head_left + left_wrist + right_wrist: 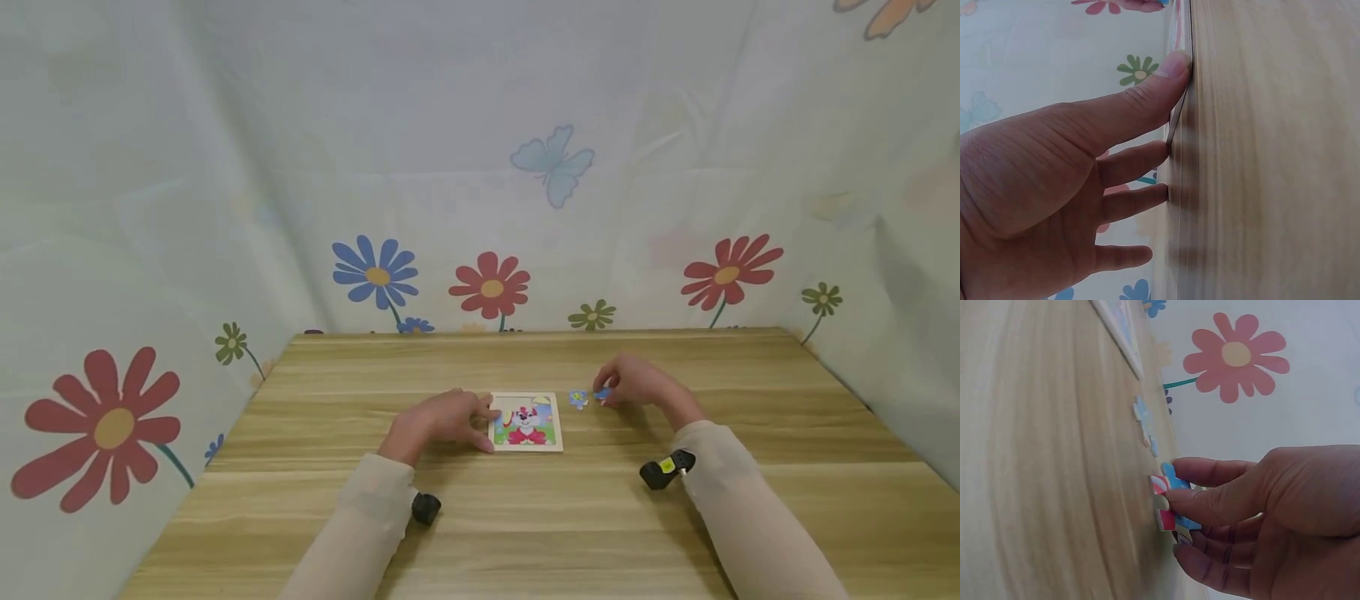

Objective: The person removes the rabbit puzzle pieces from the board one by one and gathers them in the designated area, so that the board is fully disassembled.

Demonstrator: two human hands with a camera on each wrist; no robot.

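A small square jigsaw puzzle board (526, 423) with a light frame lies on the table, showing a cartoon animal in red; its upper left part looks pale and bare. My left hand (448, 416) rests at its left edge. In the left wrist view the thumb (1175, 65) touches the board's edge and the other fingers stay fairly straight. Right of the board, my right hand (633, 382) pinches a blue puzzle piece (1177, 478) with red and white parts between thumb and fingers, just above the table. Another blue puzzle piece (577, 398) lies between board and right hand.
Everything lies on a wood-grain table (525, 533). A pale cloth (450, 167) printed with flowers and a butterfly hangs behind the table and along its sides. Black wrist cameras sit on both sleeves.
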